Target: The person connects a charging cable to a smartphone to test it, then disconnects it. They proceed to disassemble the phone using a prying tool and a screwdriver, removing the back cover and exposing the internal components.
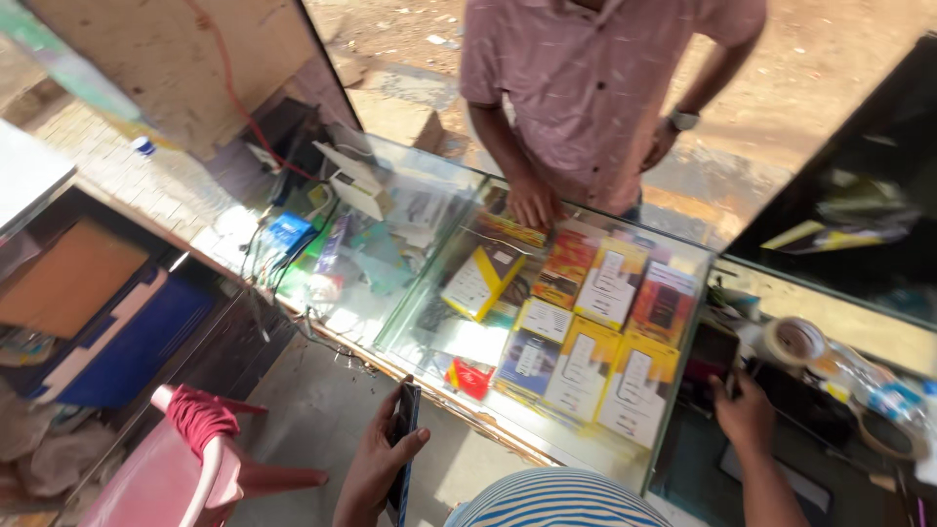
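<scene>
My left hand (376, 464) is closed around a dark phone (403, 444), held upright on its edge below the near side of a glass display counter (429, 210). Further right, my right hand (747, 410) reaches into a cluttered recess and its fingertips touch a dark flat slab (711, 353); its grip is hidden. Yellow, blue and orange accessory boxes (586, 361) lie under the glass. Across the counter stands a person in a pink shirt (595, 78), with one hand (532, 200) resting on the glass.
A roll of tape (795, 342) and small parts lie at the right. A pink plastic chair (185, 459) stands at the lower left beside blue and brown boards (107, 322). Cables and a white box (356, 190) sit on the counter's left part.
</scene>
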